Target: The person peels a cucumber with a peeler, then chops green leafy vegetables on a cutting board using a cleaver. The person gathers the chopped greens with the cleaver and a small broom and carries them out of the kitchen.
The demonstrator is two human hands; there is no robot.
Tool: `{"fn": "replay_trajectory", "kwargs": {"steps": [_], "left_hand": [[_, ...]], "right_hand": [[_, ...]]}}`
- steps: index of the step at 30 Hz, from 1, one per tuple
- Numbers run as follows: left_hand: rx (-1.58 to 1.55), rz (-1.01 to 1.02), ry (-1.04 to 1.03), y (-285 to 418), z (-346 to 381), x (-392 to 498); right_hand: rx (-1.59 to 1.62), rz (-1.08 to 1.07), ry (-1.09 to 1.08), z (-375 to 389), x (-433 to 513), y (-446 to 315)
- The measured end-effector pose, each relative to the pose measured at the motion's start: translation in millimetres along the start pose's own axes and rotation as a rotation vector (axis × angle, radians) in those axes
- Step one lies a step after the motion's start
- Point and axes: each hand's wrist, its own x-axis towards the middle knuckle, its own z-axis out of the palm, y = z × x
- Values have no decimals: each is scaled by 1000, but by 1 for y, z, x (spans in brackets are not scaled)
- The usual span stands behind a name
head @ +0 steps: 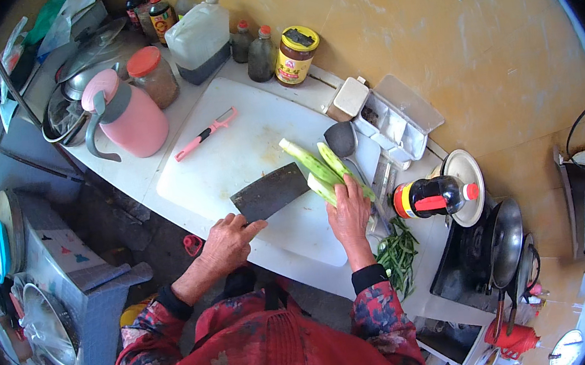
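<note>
My left hand grips the handle of a dark-bladed cleaver. The broad blade lies low over the white cutting board, its far end close to several pale green peeled vegetable pieces. My right hand has its fingers around the near ends of those long pieces at the board's right side. A pink peeler with a black grip rests on the far left part of the board. Beside my right wrist lies a heap of green peel strips.
A pink jug and a red-lidded jar stand left of the board. Behind it are a plastic jug and a yellow-lidded jar. To the right are a ladle, a seasoning box, a soy sauce bottle and a wok.
</note>
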Motion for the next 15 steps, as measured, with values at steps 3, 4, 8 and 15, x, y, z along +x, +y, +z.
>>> {"fn": "replay_trajectory", "kwargs": {"steps": [3,4,8,15], "left_hand": [[-5,-3,21,-7,-8,0],[-5,-4,37,-10,-9,1],[-144,-46,100,-19,-19,0],[-315,-240,78,-27,-36,-10]], "right_hand": [[-12,37,14,3,5,-3],[-16,46,11,4,8,-4],[-30,88,26,9,16,-4],[-71,171,11,9,24,-12]]}}
